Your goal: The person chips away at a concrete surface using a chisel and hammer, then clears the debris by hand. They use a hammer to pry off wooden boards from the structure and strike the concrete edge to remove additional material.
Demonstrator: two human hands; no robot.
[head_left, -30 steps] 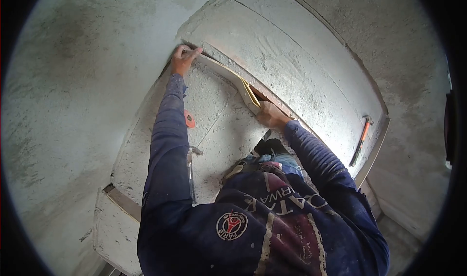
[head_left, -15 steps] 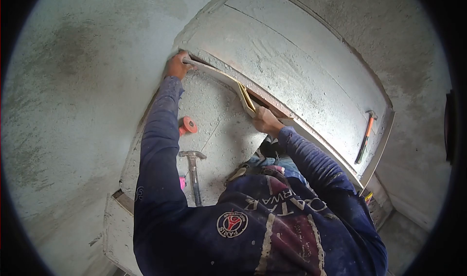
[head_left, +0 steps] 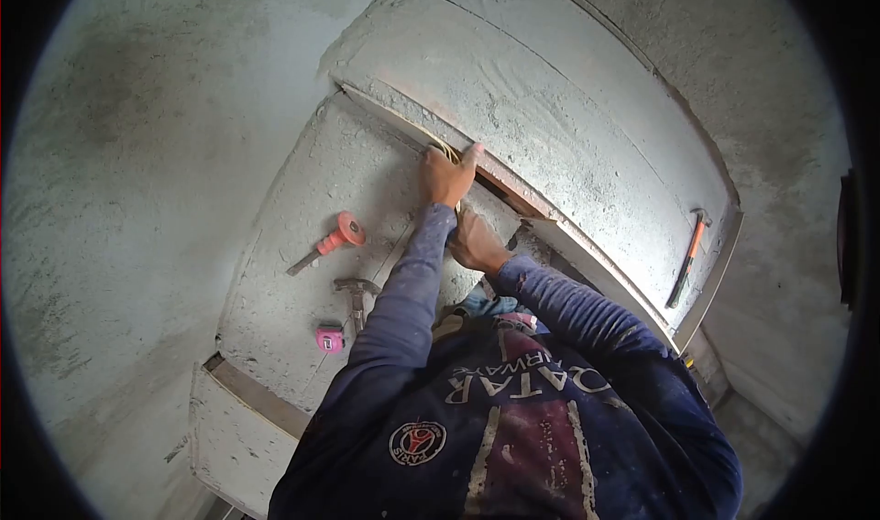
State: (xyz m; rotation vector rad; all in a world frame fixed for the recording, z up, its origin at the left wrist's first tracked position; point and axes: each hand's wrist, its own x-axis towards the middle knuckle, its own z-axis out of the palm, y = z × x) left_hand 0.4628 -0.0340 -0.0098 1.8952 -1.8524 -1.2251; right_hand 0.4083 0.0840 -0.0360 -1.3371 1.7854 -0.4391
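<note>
My left hand [head_left: 448, 177] is closed round the upper edge of a thin wooden strip [head_left: 385, 117] that runs along the foot of the raised, dusty slab [head_left: 568, 144]. Just below and to the right, my right hand [head_left: 478, 242] is closed on the lower, splintered part of the strip, mostly hidden by my fingers. Beside the hands, a dark gap [head_left: 495, 186] shows between the slab's edge and the lower surface.
A chisel with a red hand guard [head_left: 342, 231], a claw hammer [head_left: 356, 291] and a pink tape measure [head_left: 329, 339] lie on the lower surface [head_left: 275, 309]. An orange-handled hammer [head_left: 689, 256] rests on the slab at right. A rough wall [head_left: 156, 172] stands left.
My left hand has moved from the strip's far left end to its middle. My right hand has come down and left. The strip's left part now lies closer against the slab.
</note>
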